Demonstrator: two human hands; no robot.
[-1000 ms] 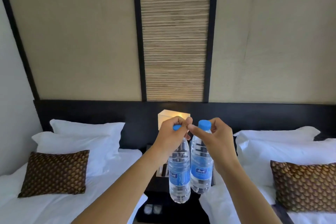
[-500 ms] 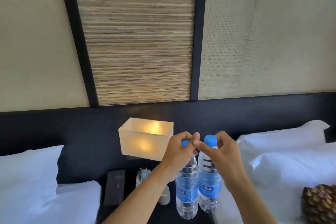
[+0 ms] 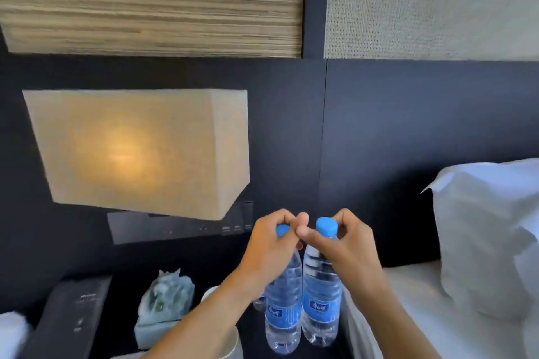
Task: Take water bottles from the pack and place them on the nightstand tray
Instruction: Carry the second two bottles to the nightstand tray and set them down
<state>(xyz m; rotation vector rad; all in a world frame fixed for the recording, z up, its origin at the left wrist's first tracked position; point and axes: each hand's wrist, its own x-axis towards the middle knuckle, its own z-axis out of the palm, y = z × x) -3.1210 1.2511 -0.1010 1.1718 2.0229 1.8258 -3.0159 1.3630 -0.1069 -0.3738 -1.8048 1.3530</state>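
Two clear water bottles with blue caps and blue labels hang side by side above the dark nightstand (image 3: 250, 332). My left hand (image 3: 269, 248) pinches the neck of the left bottle (image 3: 282, 312), covering most of its cap. My right hand (image 3: 347, 248) grips the neck of the right bottle (image 3: 320, 300), whose cap shows fully. The two hands touch at the thumbs. No tray or pack is visible; my left forearm hides part of the nightstand top.
A lit box lamp (image 3: 140, 151) hangs at the left over a control panel (image 3: 175, 227). On the nightstand sit a pale green figurine (image 3: 164, 306), a dark flat device (image 3: 73, 318) and a round white object (image 3: 230, 347). A white pillow (image 3: 490, 230) lies at the right.
The view has closed in on the nightstand; the lamp and headboard look much larger. Both hands keep their hold on the bottles, now lower toward the nightstand top.
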